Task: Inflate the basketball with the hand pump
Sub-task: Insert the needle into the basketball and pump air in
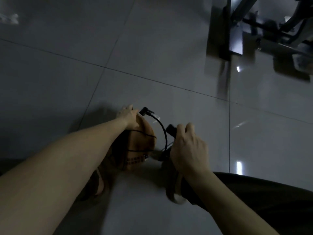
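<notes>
Currently, what I read off the head cam:
ball: orange-brown rubber basketball with black seams (135, 146), sitting on the floor just beside my foot in a sandal (100, 185), low centre of frame.
left hand: my left hand (128, 117) lies over the far top of the ball, fingers curled down on it, pressing and steadying it.
right hand: my right hand (188, 148) is closed around the black handle of the hand pump (171, 131), one handle end sticking out to the left of the knuckles.
pump body: mostly hidden under the right hand; a short silvery section shows just beside the ball.
hose: thin black rubber hose (162, 128) arcs up from the pump and over to a black angled connector (144, 111) right at the left hand's fingertips, above the ball.
needle/valve: can't tell if the connector is seated in the ball; too dark and blurred.
floor: glossy grey tiled floor (84, 73), dark grout lines.
background: grey metal frame (234, 36), top right, blurred.
</notes>
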`<action>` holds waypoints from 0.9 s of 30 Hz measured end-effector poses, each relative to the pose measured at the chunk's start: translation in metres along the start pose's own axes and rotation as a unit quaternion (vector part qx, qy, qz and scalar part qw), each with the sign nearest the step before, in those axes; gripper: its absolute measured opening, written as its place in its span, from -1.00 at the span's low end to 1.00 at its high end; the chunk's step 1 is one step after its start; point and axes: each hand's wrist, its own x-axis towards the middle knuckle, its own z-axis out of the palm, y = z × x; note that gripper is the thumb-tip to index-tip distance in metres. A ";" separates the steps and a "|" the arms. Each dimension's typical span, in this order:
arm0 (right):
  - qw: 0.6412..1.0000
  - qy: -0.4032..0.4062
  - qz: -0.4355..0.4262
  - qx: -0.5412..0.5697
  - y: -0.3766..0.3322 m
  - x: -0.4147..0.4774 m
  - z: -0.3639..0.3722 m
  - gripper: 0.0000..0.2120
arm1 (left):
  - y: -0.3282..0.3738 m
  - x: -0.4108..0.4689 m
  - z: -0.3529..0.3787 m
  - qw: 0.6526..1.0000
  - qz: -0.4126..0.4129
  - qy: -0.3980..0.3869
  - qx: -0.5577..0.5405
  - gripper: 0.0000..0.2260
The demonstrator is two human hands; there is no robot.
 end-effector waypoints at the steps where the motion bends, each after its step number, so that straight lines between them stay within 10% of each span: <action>1: 1.000 0.015 0.006 -0.002 0.001 0.002 -0.003 -0.90 | 0.001 -0.002 -0.001 1.000 0.008 0.012 0.010 -0.41; 17: 0.991 -0.120 0.060 -0.013 -0.004 0.003 -0.011 -0.71 | 0.012 -0.101 -0.028 0.990 0.141 0.001 0.027 -0.49; 21: 0.997 -0.066 -0.051 -0.001 -0.018 0.022 -0.017 -0.84 | 0.031 -0.119 -0.009 0.987 0.127 0.056 0.086 -0.49; 27: 0.963 -0.242 -0.115 -0.035 -0.036 0.072 0.002 -0.82 | 0.032 -0.136 0.010 0.967 0.166 0.187 0.046 -0.65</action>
